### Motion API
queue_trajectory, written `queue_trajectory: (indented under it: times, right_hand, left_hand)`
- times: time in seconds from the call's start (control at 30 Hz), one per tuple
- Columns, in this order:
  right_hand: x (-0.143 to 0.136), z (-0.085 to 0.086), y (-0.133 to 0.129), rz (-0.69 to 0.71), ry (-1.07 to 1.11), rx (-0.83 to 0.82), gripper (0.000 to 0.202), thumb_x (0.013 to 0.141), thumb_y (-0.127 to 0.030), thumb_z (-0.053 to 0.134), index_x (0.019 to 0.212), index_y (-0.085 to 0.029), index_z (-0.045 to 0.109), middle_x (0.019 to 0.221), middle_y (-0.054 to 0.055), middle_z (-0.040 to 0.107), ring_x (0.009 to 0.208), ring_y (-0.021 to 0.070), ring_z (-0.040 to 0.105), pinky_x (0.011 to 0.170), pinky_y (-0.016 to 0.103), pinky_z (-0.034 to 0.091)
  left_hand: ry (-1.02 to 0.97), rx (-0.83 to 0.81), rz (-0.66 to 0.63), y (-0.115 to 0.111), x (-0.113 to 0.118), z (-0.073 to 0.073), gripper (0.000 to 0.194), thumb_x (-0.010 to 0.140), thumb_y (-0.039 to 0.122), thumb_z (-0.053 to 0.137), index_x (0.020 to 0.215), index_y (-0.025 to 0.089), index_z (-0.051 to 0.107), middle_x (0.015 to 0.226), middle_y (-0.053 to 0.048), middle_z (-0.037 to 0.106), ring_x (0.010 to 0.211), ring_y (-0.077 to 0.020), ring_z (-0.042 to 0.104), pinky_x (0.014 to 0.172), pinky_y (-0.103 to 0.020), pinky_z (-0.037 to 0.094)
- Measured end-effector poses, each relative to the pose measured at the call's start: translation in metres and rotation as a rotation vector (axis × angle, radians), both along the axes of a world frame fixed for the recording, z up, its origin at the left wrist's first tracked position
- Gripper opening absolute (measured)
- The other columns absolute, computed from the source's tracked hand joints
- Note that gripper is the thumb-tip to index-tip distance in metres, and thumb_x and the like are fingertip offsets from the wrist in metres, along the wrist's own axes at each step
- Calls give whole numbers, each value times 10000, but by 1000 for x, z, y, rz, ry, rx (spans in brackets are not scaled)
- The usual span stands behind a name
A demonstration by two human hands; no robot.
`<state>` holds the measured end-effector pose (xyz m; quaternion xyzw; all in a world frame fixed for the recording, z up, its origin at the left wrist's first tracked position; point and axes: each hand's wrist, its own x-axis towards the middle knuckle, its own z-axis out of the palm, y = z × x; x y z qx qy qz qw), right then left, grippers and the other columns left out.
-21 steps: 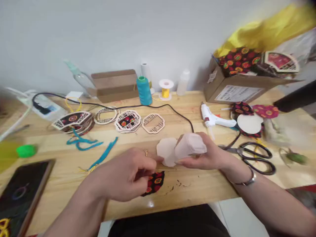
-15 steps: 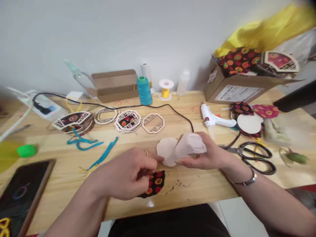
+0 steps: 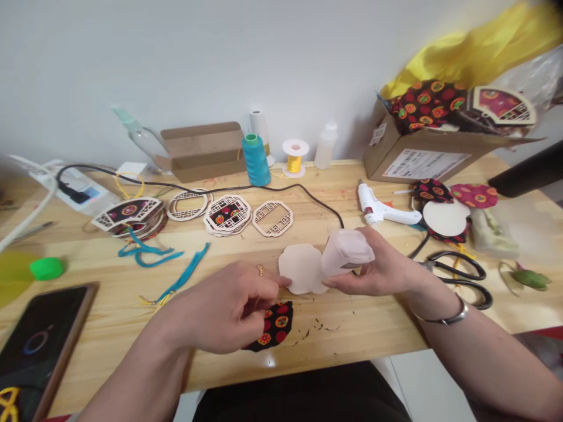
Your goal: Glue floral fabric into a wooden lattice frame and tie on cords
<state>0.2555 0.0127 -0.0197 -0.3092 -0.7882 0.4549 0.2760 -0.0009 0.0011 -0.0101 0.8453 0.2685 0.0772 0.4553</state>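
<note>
My right hand (image 3: 373, 266) is wrapped round a translucent white squeeze bottle (image 3: 345, 253), tipped with its base toward me. Its nozzle end is hidden, just over the right side of a pale scalloped wooden piece (image 3: 299, 268) on the table. The index finger of my left hand (image 3: 233, 305) presses the left edge of that piece, while the other fingers curl in. Partly under my left thumb lies a black fabric piece (image 3: 279, 325) with red and orange flowers; whether the thumb grips it is hidden.
Behind are openwork wooden frames (image 3: 272, 218), a teal thread cone (image 3: 255, 161) and a yellow spool (image 3: 294, 159). A glue gun (image 3: 387, 211), scissors (image 3: 460, 278) and a carton of fabric (image 3: 422, 164) stand right. A phone (image 3: 39, 340) lies left. A black cable (image 3: 316, 202) crosses the table.
The bottle in my right hand has shifted slightly right, showing more of the pale wooden piece. My left hand stays in place on it.
</note>
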Motion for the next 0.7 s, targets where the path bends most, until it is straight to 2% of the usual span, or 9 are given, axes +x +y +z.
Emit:
queue_trajectory:
  times: [0.2,0.43,0.53,0.63,0.7]
  right_hand:
    - [5,-1,2,-24,-49,27,98,735,-214,671,727,-157,591,634,-15,619,555,92,557,502,174,447]
    - [15,2,6,-90,-89,41,100,739,-232,672,731,-161,603,635,-11,623,549,96,554,491,186,441]
    - [18,1,9,-202,-89,95,114,732,-240,687,714,-171,598,625,-14,616,542,105,560,480,199,439]
    - [17,-6,14,-401,-10,226,131,716,-234,712,693,-186,592,618,-20,610,544,114,560,500,222,450]
    - [14,-11,15,-552,95,301,146,706,-224,728,697,-194,586,641,-19,612,579,125,574,535,237,468]
  left_hand:
    - [14,-81,-3,0,1,-2,289,592,-14,428,560,212,250,548,78,262,567,-84,435,998,-352,400]
    - [11,-89,2,0,1,-2,304,609,-20,431,569,216,244,542,84,211,520,-80,359,1025,-339,385]
    - [13,-81,-6,-1,1,-2,302,609,-13,438,567,217,246,542,87,195,503,-82,314,1023,-340,384]
    - [20,-58,-6,-1,0,-2,287,610,-9,438,564,213,263,533,89,213,499,-81,314,997,-338,396]
    - [29,-29,-3,-1,0,0,264,620,-5,435,564,209,290,530,87,258,504,-81,336,921,-312,436]
